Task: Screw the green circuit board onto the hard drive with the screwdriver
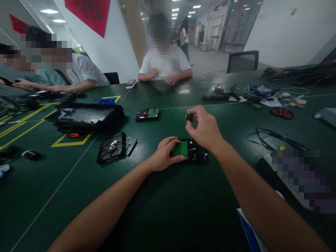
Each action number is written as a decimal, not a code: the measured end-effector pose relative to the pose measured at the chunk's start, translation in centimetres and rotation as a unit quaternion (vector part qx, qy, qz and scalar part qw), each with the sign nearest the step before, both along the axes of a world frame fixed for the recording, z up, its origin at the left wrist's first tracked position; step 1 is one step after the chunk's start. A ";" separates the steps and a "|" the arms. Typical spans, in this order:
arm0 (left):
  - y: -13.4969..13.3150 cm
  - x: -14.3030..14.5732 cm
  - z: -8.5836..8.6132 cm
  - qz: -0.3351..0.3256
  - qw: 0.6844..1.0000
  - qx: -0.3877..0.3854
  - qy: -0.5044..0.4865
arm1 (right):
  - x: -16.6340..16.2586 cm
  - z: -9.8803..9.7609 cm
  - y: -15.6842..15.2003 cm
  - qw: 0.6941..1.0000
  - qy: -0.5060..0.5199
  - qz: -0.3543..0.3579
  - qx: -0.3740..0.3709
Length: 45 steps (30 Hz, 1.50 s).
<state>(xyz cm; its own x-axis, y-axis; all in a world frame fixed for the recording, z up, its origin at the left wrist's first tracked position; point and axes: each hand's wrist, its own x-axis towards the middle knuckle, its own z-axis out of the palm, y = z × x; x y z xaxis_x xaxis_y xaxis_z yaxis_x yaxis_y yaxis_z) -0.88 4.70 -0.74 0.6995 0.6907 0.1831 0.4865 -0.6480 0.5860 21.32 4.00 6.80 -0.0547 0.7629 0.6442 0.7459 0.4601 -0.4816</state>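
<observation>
Right grip (206,126): thumb and fingers closed on 1 screwdriver (188,117), handle above, shaft down, apparently for straight downward bearing; tip contact too small to tell. Left grip (166,154): thumb and fingers clamped across the left end of 1 hard drive (200,154), presumably to steady it. Drive location: flat on the worktop (157,217), below the screwdriver, green board (181,150) uppermost, likely for access from above. In the way: left fingers over the drive's left end; right grip masking its far right corner. To the left: 2nd drive (110,151), loose circuit board (131,145) at its right edge. Beyond: 3rd drive (143,114), near black trays (88,113). To the right, well apart: red scissors (282,112), black cable (278,138). Across: 1 person (165,63), arms at the worktop's far edge.
</observation>
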 end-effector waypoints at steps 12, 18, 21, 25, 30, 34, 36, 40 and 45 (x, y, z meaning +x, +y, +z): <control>0.1 -0.1 -0.2 -0.002 1.000 0.002 0.004 | 0.0 0.1 0.0 1.000 -0.001 0.003 0.006; 0.1 -0.1 -0.3 -0.001 1.000 0.005 0.003 | -0.2 0.4 -0.3 1.000 -0.025 -0.006 0.018; 0.1 -0.1 -0.2 0.000 1.000 0.003 0.005 | -0.2 0.3 -0.2 1.000 -0.004 -0.007 0.020; 0.0 0.0 -0.1 0.000 1.000 -0.002 0.002 | -0.1 0.2 0.0 1.000 0.022 -0.007 0.007; 0.1 0.0 -0.1 -0.001 1.000 -0.001 0.007 | -0.2 0.4 -0.3 1.000 -0.004 -0.004 0.025; 0.1 0.0 -0.2 0.000 1.000 0.004 0.003 | -0.2 0.2 -0.1 0.999 0.014 0.001 0.032; 0.0 0.0 -0.2 0.001 1.000 0.006 0.003 | -0.1 0.1 0.1 0.999 0.029 -0.002 0.026; 0.0 0.0 -0.2 0.001 1.000 0.009 0.004 | -0.1 0.2 -0.1 1.000 0.003 -0.006 0.029; 0.0 0.0 -0.1 0.002 1.000 0.002 0.003 | -0.2 0.3 -0.2 0.999 -0.009 -0.012 0.040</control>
<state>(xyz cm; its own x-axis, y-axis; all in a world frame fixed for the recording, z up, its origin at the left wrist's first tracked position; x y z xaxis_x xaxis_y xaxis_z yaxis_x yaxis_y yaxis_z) -0.86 4.66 -0.80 0.6982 0.6927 0.1806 0.4929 -0.6482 0.5804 21.14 3.81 7.08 -0.0502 0.7108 0.7016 0.7656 0.4785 -0.4301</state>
